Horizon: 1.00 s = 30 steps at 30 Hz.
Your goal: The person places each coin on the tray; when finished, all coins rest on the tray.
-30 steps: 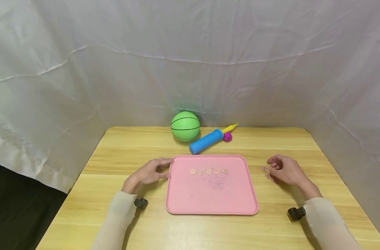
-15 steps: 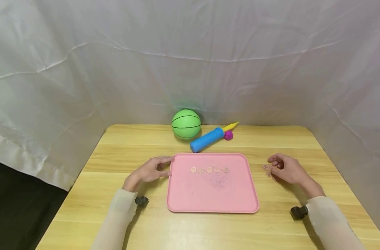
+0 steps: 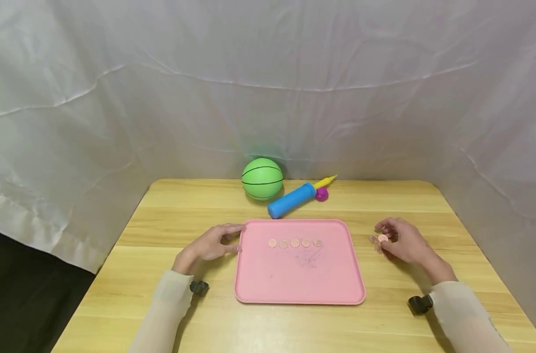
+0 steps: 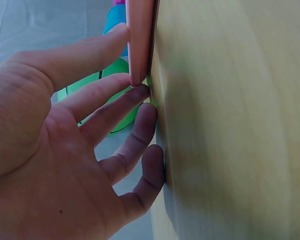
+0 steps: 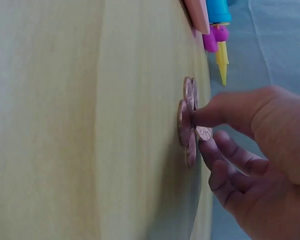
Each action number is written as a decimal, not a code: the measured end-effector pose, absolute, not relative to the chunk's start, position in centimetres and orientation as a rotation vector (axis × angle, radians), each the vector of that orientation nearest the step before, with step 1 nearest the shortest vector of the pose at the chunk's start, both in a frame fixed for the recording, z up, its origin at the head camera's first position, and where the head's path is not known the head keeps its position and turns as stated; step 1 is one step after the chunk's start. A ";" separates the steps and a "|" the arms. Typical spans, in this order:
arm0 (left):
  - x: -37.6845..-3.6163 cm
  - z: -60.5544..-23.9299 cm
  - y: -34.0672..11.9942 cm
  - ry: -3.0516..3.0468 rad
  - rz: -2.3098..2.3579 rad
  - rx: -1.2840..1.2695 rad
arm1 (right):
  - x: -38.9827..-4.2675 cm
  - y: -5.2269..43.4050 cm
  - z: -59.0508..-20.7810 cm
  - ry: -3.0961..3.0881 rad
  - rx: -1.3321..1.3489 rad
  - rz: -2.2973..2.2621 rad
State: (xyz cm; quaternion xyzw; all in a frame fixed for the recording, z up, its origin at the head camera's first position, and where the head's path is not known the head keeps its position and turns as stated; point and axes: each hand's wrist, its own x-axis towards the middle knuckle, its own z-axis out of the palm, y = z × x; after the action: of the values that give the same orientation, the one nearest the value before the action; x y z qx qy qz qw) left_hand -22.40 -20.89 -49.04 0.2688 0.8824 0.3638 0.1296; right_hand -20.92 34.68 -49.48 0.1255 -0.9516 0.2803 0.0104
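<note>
My right hand (image 3: 404,241) pinches one small copper coin (image 5: 204,133) between thumb and fingertip, above the loose coins (image 5: 186,122) near the desk's right edge. The right wrist view shows it lifted clear; the head view cannot. My left hand (image 3: 210,242), fingers relaxed, touches the pink tray (image 3: 294,279) at its left edge.

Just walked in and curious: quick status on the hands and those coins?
Left hand steadies pink tray edge. Right hand pinches one coin above loose pile. Five coins rowed on tray. Path clear.
</note>
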 end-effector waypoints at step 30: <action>-22.4 -49.1 -20.9 2.565 1.044 0.774 | -19.7 28.6 -47.8 -2.832 0.201 1.292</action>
State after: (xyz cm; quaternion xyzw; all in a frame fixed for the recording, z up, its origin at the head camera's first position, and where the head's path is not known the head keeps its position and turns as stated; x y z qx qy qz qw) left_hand -22.37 -20.88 -49.13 0.2667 0.8842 0.3599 0.1326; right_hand -19.73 28.61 -47.76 0.0643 -0.9079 0.4142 0.0111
